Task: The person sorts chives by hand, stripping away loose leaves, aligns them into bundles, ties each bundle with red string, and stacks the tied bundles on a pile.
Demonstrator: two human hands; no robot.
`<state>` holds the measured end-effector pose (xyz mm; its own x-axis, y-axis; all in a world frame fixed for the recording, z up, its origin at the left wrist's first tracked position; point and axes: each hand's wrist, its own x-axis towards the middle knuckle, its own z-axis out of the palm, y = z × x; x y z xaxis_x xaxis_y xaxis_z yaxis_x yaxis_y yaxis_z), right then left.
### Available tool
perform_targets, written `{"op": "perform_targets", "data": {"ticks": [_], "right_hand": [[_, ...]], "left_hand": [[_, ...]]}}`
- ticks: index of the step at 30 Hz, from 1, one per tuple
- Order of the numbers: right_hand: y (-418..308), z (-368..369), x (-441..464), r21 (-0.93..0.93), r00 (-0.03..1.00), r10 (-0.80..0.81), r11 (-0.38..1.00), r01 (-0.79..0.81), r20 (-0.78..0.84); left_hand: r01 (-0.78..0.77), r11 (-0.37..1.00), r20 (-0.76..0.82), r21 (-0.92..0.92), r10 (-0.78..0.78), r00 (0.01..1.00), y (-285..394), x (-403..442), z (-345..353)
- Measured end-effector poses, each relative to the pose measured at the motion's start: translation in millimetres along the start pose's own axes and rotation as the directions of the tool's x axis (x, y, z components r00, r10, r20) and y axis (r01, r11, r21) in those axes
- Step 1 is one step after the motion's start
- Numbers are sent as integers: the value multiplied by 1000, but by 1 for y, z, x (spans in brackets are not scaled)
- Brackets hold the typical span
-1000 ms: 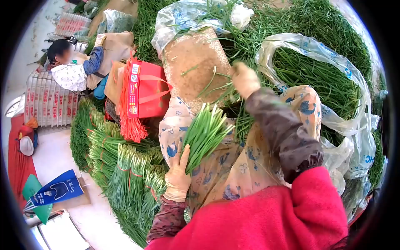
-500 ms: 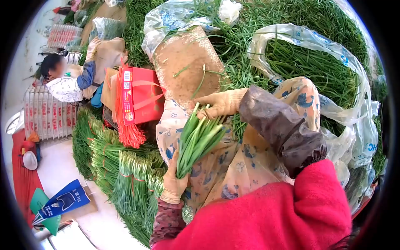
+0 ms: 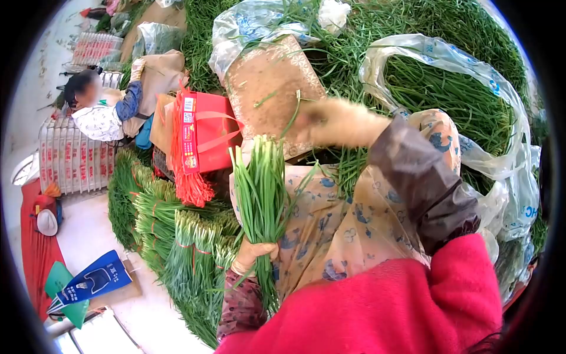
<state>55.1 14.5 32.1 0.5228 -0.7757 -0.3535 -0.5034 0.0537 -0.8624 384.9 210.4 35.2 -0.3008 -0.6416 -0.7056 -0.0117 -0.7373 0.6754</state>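
My gloved left hand (image 3: 254, 255) is wrapped round a bunch of green stalks (image 3: 262, 194), held upright over my lap with the pale cut ends at the top. My gloved right hand (image 3: 336, 122) is smeared by motion over the right side of the dirt-covered board (image 3: 265, 76); its fingers cannot be made out. A few loose stalks lie on the board. Beside the board stands a red bag (image 3: 206, 133) with red ties (image 3: 191, 189) hanging along its side. Tied bundles of stalks (image 3: 191, 248) are stacked to the left of my left hand.
Loose green stalks (image 3: 413, 20) are heaped behind the board, and an open plastic bag (image 3: 513, 171) of stalks stands at the right. Another person (image 3: 100, 115) sits at the upper left near stacked white packs (image 3: 76, 156). A blue card (image 3: 94, 280) lies lower left.
My right hand reached to the top of the bunch, then moved off to the right and up. The bunch in my left hand went from slanted to upright and shows more of its length.
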Motion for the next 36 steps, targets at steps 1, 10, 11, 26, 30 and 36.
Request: {"op": "perform_targets", "data": {"ticks": [1, 10, 11, 26, 30, 36], "right_hand": [[-8, 13, -8, -38, 999, -9, 999, 11, 46], [32, 41, -5, 357, 918, 290, 916, -183, -272], [36, 33, -11, 396, 931, 346, 876, -275, -119], [-38, 26, 8, 6, 949, -316, 949, 316, 22], [-34, 26, 8, 77, 936, -345, 937, 340, 67], [-36, 31, 18, -110, 930, -367, 925, 365, -3]], "left_hand": [[2, 1000, -2, 4, -2, 1000, -1, 2, -4], [50, 970, 225, -237, 4, 974, -22, 0, -28], [53, 957, 204, -286, 7, 979, -18, 0, -24], [65, 984, 341, -168, -4, 940, -3, 11, -9], [101, 976, 369, -193, -23, 929, -12, 14, -18], [128, 967, 381, -220, -36, 924, -7, 18, -16]]}}
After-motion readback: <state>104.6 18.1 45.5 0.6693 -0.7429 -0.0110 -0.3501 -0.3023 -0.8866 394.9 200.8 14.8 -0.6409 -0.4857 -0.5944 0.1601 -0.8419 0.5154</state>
